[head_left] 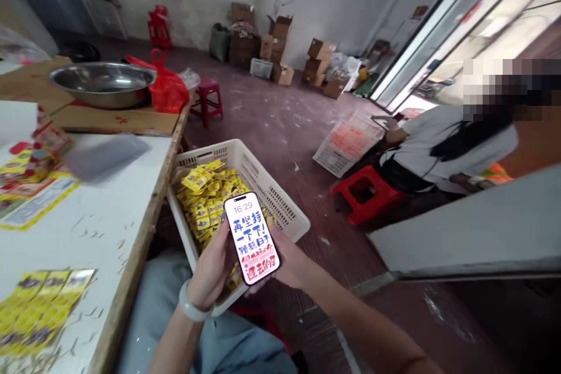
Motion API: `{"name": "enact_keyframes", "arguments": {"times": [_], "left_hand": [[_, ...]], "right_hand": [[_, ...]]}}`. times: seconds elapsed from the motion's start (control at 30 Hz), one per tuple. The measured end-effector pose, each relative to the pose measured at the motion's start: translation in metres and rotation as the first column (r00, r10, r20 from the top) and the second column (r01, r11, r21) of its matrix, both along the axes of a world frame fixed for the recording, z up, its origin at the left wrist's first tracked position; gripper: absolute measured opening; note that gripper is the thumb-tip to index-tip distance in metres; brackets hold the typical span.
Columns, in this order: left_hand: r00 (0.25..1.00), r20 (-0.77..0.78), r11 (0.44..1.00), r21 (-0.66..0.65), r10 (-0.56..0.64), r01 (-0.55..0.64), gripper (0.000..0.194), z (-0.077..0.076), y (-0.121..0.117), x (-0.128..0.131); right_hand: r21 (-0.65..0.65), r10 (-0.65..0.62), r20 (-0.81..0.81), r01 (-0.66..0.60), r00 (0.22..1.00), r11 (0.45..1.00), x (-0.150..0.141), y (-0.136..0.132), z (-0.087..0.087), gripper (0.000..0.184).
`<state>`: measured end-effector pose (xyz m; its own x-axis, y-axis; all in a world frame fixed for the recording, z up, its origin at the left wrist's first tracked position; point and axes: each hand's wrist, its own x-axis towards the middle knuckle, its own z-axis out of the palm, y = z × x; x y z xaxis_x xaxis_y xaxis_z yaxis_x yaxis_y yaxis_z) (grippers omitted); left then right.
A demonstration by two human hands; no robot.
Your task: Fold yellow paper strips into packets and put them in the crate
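A lit smartphone [253,239] is held upright between my two hands, above a white plastic crate. The screen shows 16:29 and lines of blue and red handwritten characters. My left hand [211,269], with a pale bangle at the wrist, wraps the phone's left edge. On the opposite edge, my right hand [289,260] grips it, its fingers mostly hidden behind the phone. Beneath them the white crate [274,190] holds a heap of small yellow packets [205,193], partly covered by the phone and hands.
At left is a white-topped table [109,216] with yellow packet strips [41,310], a steel basin [105,85] and a red plastic bag [169,87]. A person [464,140] sits at right near a red stool [368,193] and another crate [348,143]. Cardboard boxes [276,41] line the back wall.
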<state>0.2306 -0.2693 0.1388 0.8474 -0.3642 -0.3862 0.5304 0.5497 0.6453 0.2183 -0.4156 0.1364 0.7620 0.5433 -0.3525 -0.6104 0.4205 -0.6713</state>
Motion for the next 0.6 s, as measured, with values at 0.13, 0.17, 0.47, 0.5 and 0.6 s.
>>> {"name": "enact_keyframes", "arguments": {"times": [0.13,0.17,0.47,0.5,0.6], "left_hand": [[1.0,0.012,1.0,0.015,0.011,-0.011,0.05,-0.002,-0.012,0.0],[0.999,0.038,1.0,-0.001,0.026,-0.026,0.048,-0.001,-0.014,0.0],[0.984,0.178,1.0,-0.015,-0.024,0.028,0.055,0.016,-0.019,0.002],[0.984,0.175,1.0,-0.024,-0.014,0.019,0.056,0.016,-0.02,0.003],[0.988,0.154,0.999,-0.038,0.004,0.002,0.056,0.014,-0.023,0.005]], "right_hand": [[0.055,0.071,0.068,-0.075,0.995,0.996,-0.007,-0.017,0.005,0.066],[0.06,0.045,0.088,-0.05,0.995,0.997,-0.009,-0.019,0.006,0.064],[0.044,0.025,0.12,-0.031,0.992,0.999,-0.006,-0.022,0.009,0.052],[0.027,0.014,0.125,-0.017,0.992,0.999,-0.006,-0.022,0.01,0.05],[-0.045,-0.049,0.154,0.056,0.987,0.997,-0.007,-0.02,0.011,0.043]]}}
